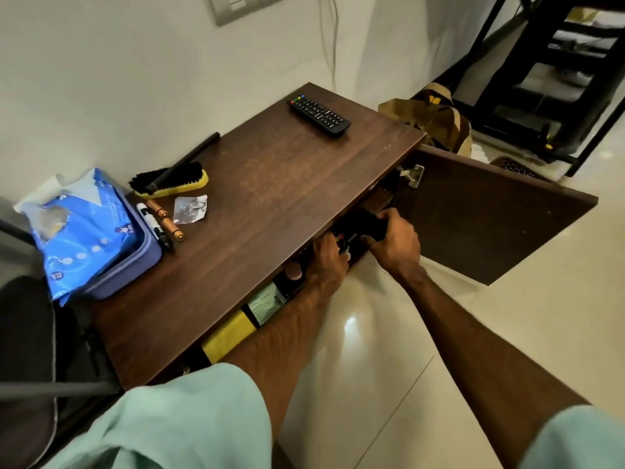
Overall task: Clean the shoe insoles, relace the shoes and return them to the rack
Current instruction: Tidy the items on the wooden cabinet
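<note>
A dark wooden cabinet [270,184] stands against the wall with its door [480,211] swung open to the right. Both my hands reach into its opening just under the top edge. My right hand [394,243] grips a black shoe [363,221] that is mostly hidden inside the cabinet. My left hand [326,257] holds the same dark shoe from the left, its fingers curled near a red detail. A yellow shoe brush [170,182] with black bristles lies on the cabinet top at the left.
On the top lie a black remote [319,115], a marker [154,225], a copper pen [167,220], a foil wrapper [189,208], and a purple tub [132,262] holding a blue wipes pack [77,231]. A brown paper bag [433,116] and black metal frame [558,79] stand beyond. Glossy tiled floor lies right.
</note>
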